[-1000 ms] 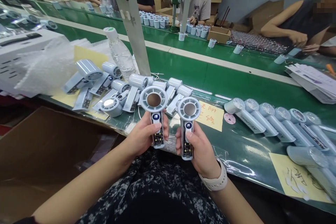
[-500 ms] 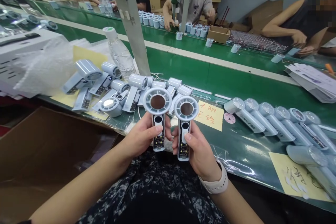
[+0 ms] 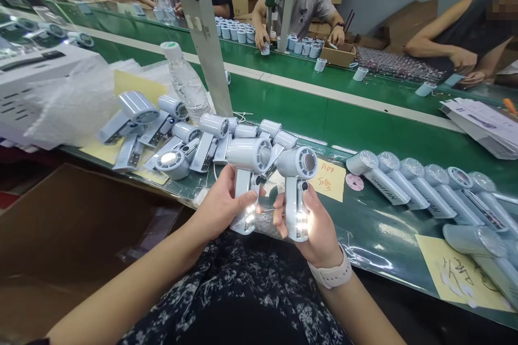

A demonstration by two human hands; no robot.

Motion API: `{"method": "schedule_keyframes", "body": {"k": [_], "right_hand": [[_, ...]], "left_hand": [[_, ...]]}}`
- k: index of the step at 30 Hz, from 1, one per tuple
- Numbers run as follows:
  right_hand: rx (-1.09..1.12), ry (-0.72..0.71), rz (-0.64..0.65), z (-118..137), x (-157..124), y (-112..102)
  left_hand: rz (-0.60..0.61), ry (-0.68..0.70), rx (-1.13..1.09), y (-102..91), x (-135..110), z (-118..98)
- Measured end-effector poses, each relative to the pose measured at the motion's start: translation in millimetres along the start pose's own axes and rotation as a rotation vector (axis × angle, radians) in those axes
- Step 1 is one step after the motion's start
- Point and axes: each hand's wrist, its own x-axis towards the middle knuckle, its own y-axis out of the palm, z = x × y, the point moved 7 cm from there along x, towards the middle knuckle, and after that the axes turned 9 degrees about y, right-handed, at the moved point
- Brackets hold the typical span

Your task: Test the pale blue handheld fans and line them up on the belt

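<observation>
My left hand [image 3: 220, 200] is closed round the handle of a pale blue handheld fan [image 3: 247, 155], thumb on its front. In my right hand [image 3: 319, 226] is a second handheld fan [image 3: 295, 163], also gripped by the handle. Both fans are tilted with their round heads turned to the right, and bright lights glow on the open circuit fronts of their handles. Just behind them lies a group of similar fans [image 3: 202, 143] with exposed boards. To the right, a row of fans [image 3: 388, 186] rests on the bench, some with lettering on the handle.
Yellow notes [image 3: 332, 186] with handwriting lie on the green bench. A water bottle [image 3: 184, 81] stands by a metal post [image 3: 210, 38]. A cardboard box [image 3: 60, 237] is at lower left. Across the conveyor [image 3: 291, 102], people handle small blue cups [image 3: 240, 36].
Both fans have turned from facing me to facing right, and lights on their handles have come on. Across the belt, a worker's hand has picked up a small blue cup.
</observation>
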Motion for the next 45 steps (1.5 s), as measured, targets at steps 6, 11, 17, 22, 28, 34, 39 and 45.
{"method": "schedule_keyframes", "body": {"k": [6,11,17,22,28,34,39,45], "right_hand": [[0.088,0.084,-0.026,-5,-3,4],[0.056,0.077,-0.056,0,-6,5],[0.137,0.111,-0.042,1,-1,3],[0.124,0.172,-0.024,-4,-2,9],[0.139,0.153,-0.042,-1,-3,8],[0.151,-0.011,-0.151,11,-4,-10],[0.167,-0.079,-0.237,16,-5,-19],[0.139,-0.003,-0.227,4,-2,-13]], "left_hand": [[0.050,-0.017,-0.126,5.9,-4,4],[0.170,0.030,-0.222,9.4,-6,-5],[0.181,-0.078,-0.297,16.6,-7,-5],[0.185,-0.192,-0.313,22.9,-10,7],[0.199,-0.207,-0.398,24.1,-7,10],[0.247,-0.195,-0.451,28.4,-9,1],[0.226,-0.201,-0.273,24.8,-11,1],[0.269,-0.164,-0.209,25.3,-12,1]]}}
